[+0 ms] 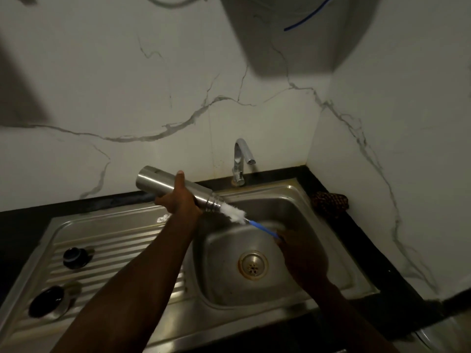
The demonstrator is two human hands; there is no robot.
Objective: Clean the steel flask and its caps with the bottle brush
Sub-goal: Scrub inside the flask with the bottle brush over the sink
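steel drainboard (122, 240) fills the near left, ribbed and wet, part of one unit with the sink (293, 200). two caps stand on it: a wide dark cap (46, 300) nearest the camera at the left edge, and a smaller black stopper (75, 256) just beyond it. the two sit near each other but apart.

right of them lies the basin, with a round drain (253, 267) ringed in rust at its bottom.

the right hand (303, 253) hangs over the basin, above and right of the drain, fingers curled round the blue handle of the brush (237, 214). the handle runs up and left from the fist to the white bristle head, which pokes partly into the mouth of the flask (163, 186).

the left hand (178, 200) grips the flask round its middle, thumb over the top, fingers underneath. the flask is held in the air, nearly level, mouth tilted down to the right over the basin's far left corner, base pointing left toward the wall. the hands are apart, joined only by brush and flask.

farther back, a chrome tap (240, 161) rises from the sink's rear rim. a patterned cloth (328, 202) lies on the dark counter (382, 263) at the right corner. behind stands a white wall (127, 85) veined in grey.
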